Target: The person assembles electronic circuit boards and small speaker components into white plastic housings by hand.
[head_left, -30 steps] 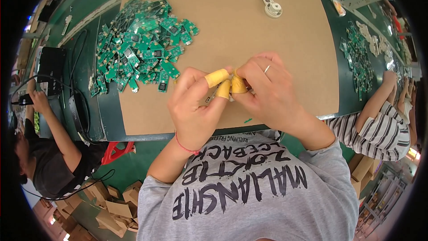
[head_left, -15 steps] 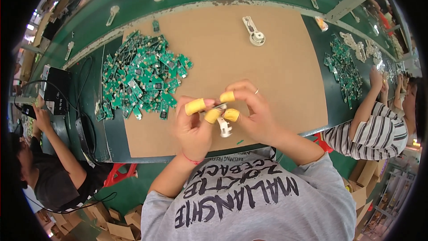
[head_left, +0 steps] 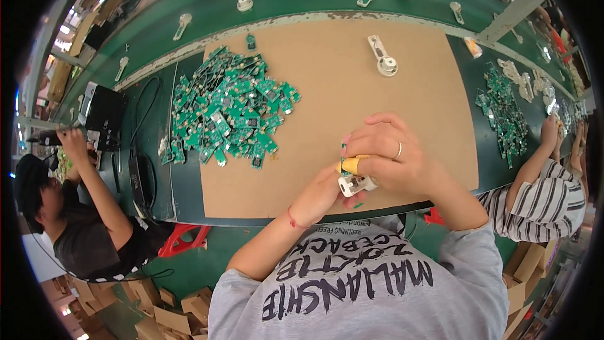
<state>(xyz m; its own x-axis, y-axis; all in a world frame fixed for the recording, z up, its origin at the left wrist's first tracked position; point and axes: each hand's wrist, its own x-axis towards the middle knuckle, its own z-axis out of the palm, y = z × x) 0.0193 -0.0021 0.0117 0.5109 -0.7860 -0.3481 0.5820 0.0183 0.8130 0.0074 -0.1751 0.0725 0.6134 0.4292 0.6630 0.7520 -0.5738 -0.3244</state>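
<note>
A white plastic housing (head_left: 357,185) with an open inside sits between my hands near the table's front edge. My left hand (head_left: 322,194) is closed around it from below and the left, its fingers mostly hidden. From above, my right hand (head_left: 393,154) bends its fingers down over the housing. A yellow finger cot (head_left: 352,164) shows at its fingertips. Beside them peeks the edge of a small green circuit board (head_left: 343,150), pinched against the housing; most of it is covered. Left of my hands lies a heap of green circuit boards (head_left: 236,110).
Another white housing (head_left: 382,56) lies at the back of the brown board sheet (head_left: 327,63). White parts (head_left: 244,1) are spread along the green belt beyond. Co-workers sit on both sides; a second board pile (head_left: 503,116) lies right. A black adapter (head_left: 139,179) with cable lies left.
My hands have turned the white housing over from hanging upright to lying tilted, and my right hand has closed over it. The view has shifted, moving the scene rightward.
</note>
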